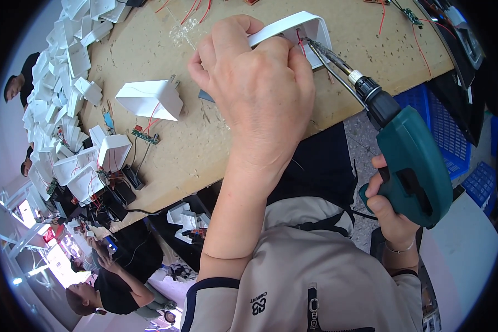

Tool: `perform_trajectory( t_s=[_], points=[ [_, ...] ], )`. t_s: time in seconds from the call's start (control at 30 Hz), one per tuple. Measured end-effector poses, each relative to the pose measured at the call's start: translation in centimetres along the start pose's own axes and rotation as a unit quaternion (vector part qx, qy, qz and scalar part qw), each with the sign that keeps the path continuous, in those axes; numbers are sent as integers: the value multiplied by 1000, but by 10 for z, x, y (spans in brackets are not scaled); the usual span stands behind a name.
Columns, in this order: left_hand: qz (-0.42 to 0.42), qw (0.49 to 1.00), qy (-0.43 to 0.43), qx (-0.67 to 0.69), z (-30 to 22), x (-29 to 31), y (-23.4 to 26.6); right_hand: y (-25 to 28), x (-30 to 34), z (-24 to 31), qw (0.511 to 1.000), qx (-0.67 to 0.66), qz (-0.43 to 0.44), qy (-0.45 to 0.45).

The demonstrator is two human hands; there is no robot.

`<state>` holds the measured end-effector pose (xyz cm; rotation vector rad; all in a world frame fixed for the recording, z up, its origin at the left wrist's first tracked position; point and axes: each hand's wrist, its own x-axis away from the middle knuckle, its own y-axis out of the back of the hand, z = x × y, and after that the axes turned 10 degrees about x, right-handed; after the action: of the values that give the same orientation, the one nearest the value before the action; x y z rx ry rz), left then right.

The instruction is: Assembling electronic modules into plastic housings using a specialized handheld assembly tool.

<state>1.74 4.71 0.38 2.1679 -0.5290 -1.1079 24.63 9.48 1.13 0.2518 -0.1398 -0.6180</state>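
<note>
1. Tan surface (pixel 188 149) spans the upper middle of the view, with a heap (pixel 66 66) of white cases along its left side.
2. Below the heap, several open cases (pixel 88 180) stand close together, with red wires and small circuit boards in and around them.
3. 1 loose case (pixel 149 97) lies apart, open; a red wire runs from it toward a green board (pixel 145 134) on the surface.
4. To the right, beyond the surface's edge, are 2 blue baskets (pixel 437 127); their contents cannot be made out.
5. Held case (pixel 282 25): just beyond the left hand (pixel 260 83), at its fingers, opening turned partly to the right, with a red wire (pixel 300 41) inside.
6. Left hand: closed around the near side of that case, fingertips mostly hidden.
7. Right hand (pixel 390 213): wrapped around the handle of a green iron (pixel 418 166), below and right of the held case.
8. Iron's tip: in the case's opening, right beside the red wire; whether they touch is unclear.
</note>
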Motion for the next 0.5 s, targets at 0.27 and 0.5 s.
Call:
perform_trajectory(
  t_s=[0.27,0.5],
  points=[
    [-2,1000,-2,-2,-1,0,0,-1,-2,3,1000,0,0,-19],
    [-3,1000,2,-3,-1,0,0,1,-3,5,999,16,14,-32]
  ],
)
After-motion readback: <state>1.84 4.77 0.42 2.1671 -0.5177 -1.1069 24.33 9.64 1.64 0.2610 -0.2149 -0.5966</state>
